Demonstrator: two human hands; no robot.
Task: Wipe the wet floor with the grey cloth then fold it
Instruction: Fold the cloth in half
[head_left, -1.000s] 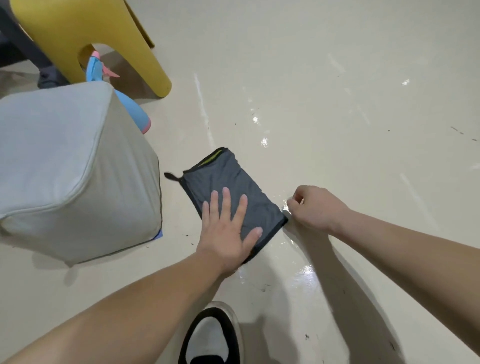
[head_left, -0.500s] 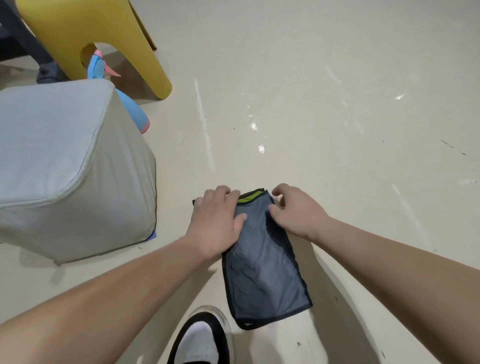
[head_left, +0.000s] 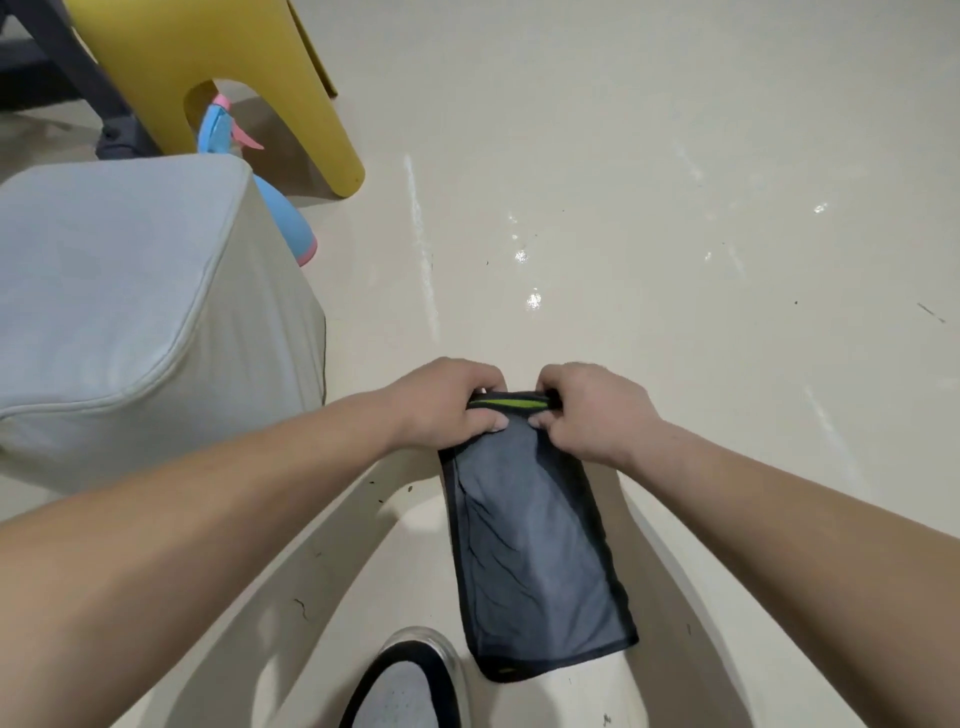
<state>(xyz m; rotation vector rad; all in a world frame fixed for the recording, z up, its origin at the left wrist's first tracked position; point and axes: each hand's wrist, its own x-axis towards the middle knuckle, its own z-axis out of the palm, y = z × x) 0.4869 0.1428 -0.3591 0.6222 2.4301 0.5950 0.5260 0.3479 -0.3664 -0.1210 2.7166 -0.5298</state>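
Left hand (head_left: 444, 402) and right hand (head_left: 587, 410) each pinch the far edge of the grey cloth (head_left: 530, 551) — fingers curled closed on it. The cloth lies lengthwise on the floor (head_left: 649, 182), running toward a shoe (head_left: 402, 686) at 6 o'clock.

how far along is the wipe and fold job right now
The grey cloth with dark trim already lies as a narrow folded strip. In hand: left hand and right hand pinch its far green-striped end. Left: another fold, probably towards the shoe; glints on the cream glossy floor may be water.
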